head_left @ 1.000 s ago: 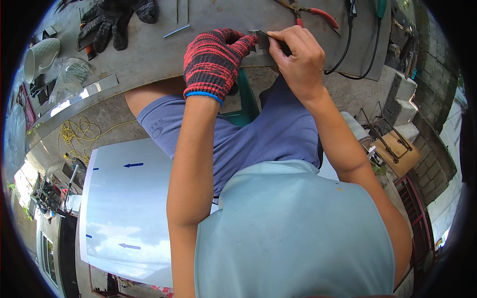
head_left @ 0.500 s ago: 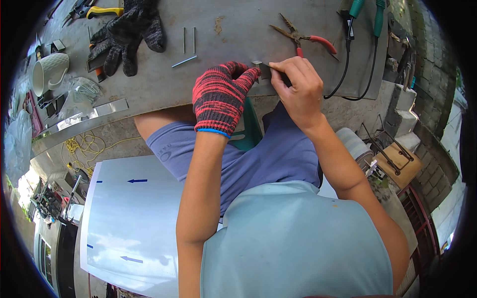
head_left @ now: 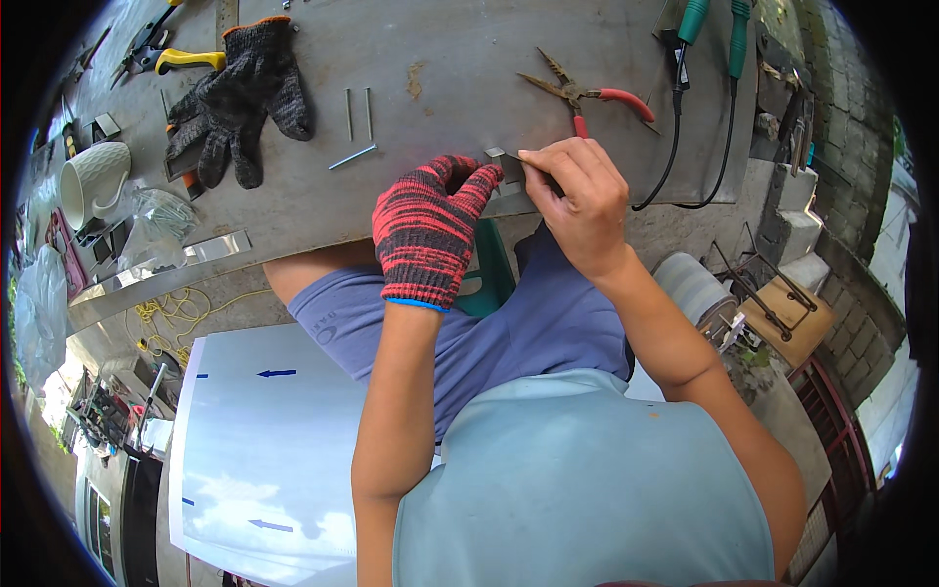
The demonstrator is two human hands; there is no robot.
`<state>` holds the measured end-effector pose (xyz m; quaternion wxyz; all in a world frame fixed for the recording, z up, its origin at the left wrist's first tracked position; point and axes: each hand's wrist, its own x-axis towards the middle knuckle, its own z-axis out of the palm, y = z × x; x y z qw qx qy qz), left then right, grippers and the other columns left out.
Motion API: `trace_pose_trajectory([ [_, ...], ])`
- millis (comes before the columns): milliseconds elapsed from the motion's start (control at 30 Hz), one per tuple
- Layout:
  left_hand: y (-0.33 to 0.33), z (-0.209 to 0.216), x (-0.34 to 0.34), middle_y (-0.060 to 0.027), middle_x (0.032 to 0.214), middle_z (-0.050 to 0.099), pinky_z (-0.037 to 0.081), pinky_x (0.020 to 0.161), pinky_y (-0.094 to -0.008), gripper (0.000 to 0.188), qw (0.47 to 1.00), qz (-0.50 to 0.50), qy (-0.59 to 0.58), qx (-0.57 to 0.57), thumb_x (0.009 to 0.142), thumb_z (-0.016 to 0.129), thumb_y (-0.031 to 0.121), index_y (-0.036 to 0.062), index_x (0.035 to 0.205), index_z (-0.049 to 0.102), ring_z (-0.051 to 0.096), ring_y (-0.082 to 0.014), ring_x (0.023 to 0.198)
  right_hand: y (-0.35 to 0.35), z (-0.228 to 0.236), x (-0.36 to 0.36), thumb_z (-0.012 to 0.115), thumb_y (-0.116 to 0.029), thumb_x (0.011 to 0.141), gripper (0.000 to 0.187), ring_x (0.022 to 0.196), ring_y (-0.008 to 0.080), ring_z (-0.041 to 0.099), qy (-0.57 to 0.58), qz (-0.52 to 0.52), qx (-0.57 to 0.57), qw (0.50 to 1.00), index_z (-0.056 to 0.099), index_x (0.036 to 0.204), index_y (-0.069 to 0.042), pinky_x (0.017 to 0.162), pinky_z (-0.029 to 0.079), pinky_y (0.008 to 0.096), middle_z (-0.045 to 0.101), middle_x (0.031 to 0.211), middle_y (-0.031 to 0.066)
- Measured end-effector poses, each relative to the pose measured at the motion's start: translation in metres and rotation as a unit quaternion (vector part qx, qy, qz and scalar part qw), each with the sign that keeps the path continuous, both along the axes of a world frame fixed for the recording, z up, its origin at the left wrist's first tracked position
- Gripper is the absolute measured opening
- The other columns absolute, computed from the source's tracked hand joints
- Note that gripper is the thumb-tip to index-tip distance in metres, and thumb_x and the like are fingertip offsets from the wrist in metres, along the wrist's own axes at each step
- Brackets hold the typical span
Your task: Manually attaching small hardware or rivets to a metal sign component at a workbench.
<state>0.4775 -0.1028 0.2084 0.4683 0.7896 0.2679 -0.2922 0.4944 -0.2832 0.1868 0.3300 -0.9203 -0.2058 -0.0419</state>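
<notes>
My left hand (head_left: 430,230), in a red-and-black knitted glove with a blue cuff, is closed in a pinch on a small shiny metal piece (head_left: 496,154) at the table's near edge. Bare and to its right, my right hand (head_left: 579,201) pinches a thin, dark flat piece (head_left: 515,157). Its tip meets or nearly meets the metal piece; whether they touch I cannot tell. Most of the dark piece is hidden by my fingers. Long-nose pliers (head_left: 577,93) with red handles lie open just beyond my right hand. To the left lie several thin metal rods (head_left: 369,114).
A dark knitted glove (head_left: 256,88), a yellow-handled tool (head_left: 191,61) and a white cup (head_left: 93,183) sit on the left of the metal table (head_left: 440,59). Two green-handled tools (head_left: 693,22) trail black cables at right. Below the edge are a green stool (head_left: 494,269) and a white panel (head_left: 274,440).
The view has shifted, so the tabletop things sit slightly lower and further left. Both hands stay close together; the dark piece in my right hand now appears edge-on, showing less of its face.
</notes>
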Motion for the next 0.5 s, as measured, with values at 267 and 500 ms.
trace_pose_trajectory([
  [267,0.0001,0.0008,0.0002,-0.012,0.091,0.077,0.055,0.077,-0.0326,0.033,1.0,-0.001,0.0,0.004,0.086,0.077,0.035,0.0068,0.104,0.078,0.073,-0.0195,0.083,-0.0002,-0.0002,0.0003,0.078,0.006,0.072,0.022,0.074,0.0248,0.063,-0.004,0.001,-0.001,1.0,0.073,0.092,-0.004,0.066,0.051,0.0345,0.066,0.081,0.0079],
  [500,0.0003,0.0005,-0.0003,-0.0118,0.089,0.077,0.054,0.071,-0.0318,0.034,1.0,0.012,0.009,-0.015,0.086,0.077,0.035,0.0059,0.104,0.078,0.071,-0.0177,0.077,-0.0009,0.0,0.0002,0.078,0.006,0.072,0.022,0.074,0.0242,0.063,0.0,0.001,0.0,1.0,0.073,0.092,-0.004,0.066,0.051,0.0343,0.066,0.081,0.0072],
])
